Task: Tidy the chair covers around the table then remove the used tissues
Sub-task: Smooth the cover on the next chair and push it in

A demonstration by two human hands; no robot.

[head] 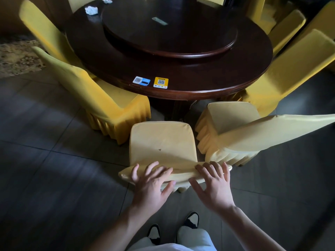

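Two hands, left hand and right hand, rest spread on a yellow chair cover; round dark table beyond; crumpled tissues far side.

We see a round dark wooden table carrying a raised turntable at its centre, where a small greenish card lies. Two QR-code stickers sit side by side at the table's near edge: a blue and white sticker on the left, a yellow sticker on the right. Dark floor tiles spread below, and a patterned rug lies far left.
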